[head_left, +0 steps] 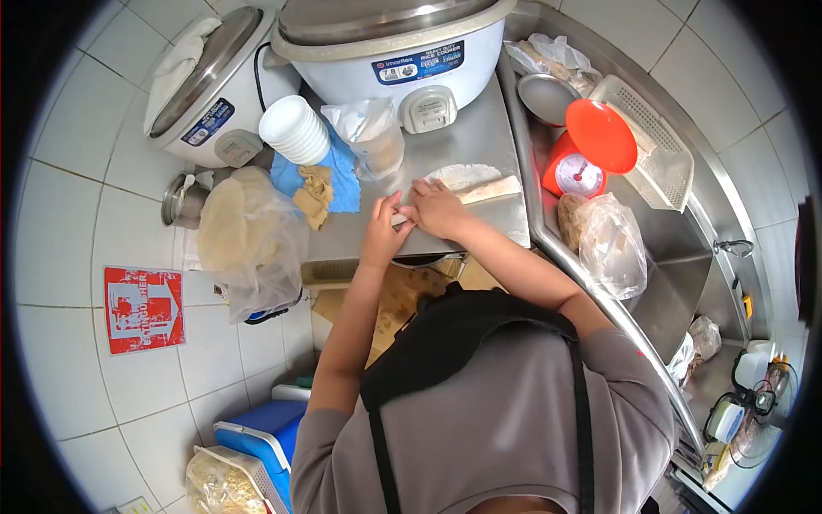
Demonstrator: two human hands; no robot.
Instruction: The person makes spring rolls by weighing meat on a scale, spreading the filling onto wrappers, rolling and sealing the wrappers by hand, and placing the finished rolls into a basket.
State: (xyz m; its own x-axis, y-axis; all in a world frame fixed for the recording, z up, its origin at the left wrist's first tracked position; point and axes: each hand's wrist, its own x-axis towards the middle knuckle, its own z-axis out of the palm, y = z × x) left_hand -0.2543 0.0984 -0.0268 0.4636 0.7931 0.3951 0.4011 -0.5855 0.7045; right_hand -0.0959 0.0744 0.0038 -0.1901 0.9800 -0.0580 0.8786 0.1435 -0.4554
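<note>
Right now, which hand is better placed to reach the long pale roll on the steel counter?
Probably the right hand: it is nearer the pale roll on the steel counter. The left hand is farther off, with the right hand between it and the roll.

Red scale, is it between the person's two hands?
No, the red scale stands to the right of both the left hand and right hand, past the metal counter.

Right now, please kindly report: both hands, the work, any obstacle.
Left hand, right hand close together at small white piece. Pale roll beside right hand. Clear plastic bag ahead.
</note>
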